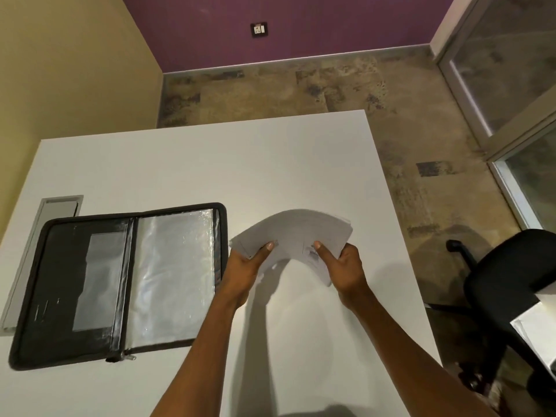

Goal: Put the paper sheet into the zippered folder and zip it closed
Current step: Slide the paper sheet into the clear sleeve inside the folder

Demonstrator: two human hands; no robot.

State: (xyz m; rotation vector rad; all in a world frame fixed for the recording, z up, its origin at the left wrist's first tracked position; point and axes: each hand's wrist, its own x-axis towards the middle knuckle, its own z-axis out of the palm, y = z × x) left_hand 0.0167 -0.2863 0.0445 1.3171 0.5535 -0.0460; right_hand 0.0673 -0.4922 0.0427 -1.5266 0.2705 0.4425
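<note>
A black zippered folder (120,284) lies open and flat on the left of the white table (210,164), its clear plastic sleeves facing up and its zipper pull at the near edge. To its right, above the table, a stack of white paper sheets (296,233) bows upward in an arch. My left hand (245,267) grips the stack's left end, thumb on top. My right hand (343,266) grips its right end, thumb on top. The paper is apart from the folder.
A grey cable hatch (42,236) is set into the table along its left side, partly under the folder. A black office chair (508,281) stands on the floor to the right. A second white surface (538,326) shows at the right edge.
</note>
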